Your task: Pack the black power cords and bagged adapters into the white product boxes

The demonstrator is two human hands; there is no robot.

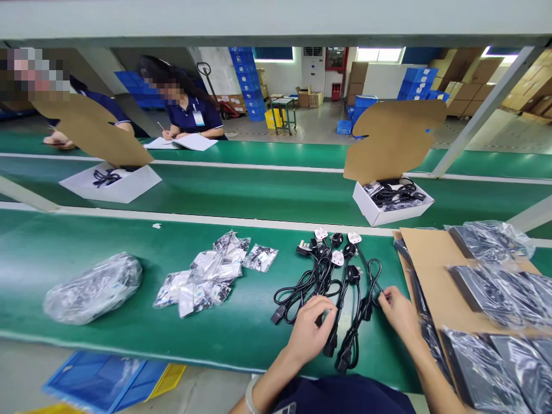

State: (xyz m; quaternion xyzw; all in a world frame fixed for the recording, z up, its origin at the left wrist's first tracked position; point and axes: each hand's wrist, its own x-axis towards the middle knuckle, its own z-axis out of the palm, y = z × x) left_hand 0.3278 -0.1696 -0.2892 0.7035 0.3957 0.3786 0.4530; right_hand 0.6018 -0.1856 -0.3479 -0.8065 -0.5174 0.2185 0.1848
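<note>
- Hands work at the near edge of the green belt [129,241]: the left hand [309,330] lies curled on a bundle of black power cords [332,282], fingers closed over a loop; the right hand [399,310] pinches one thin cord between thumb and fingertips.
- Cords lie coiled on the belt, glossy black, with white-faced plugs at the far end and dark connectors nearest the person.
- Cardboard [435,276], flat and brown, lies just right of the cords and bears black slabs in crinkled clear bags [495,282].
- Small clear packets [202,279], shiny and rumpled, lie in a loose heap left of the cords; a bulging clear sack [92,287] sits farther left.
- Blue and yellow trays [107,379] lie on the floor below the belt.
- Two white boxes stand open on the far belt with brown flaps raised: the right box [379,215] holds tangled black cords, the left box [125,187] a single coil.
- Beyond, a person in dark blue [190,112] writes on white paper; blue crates [244,77] and brown cartons [470,80] are stacked behind.
</note>
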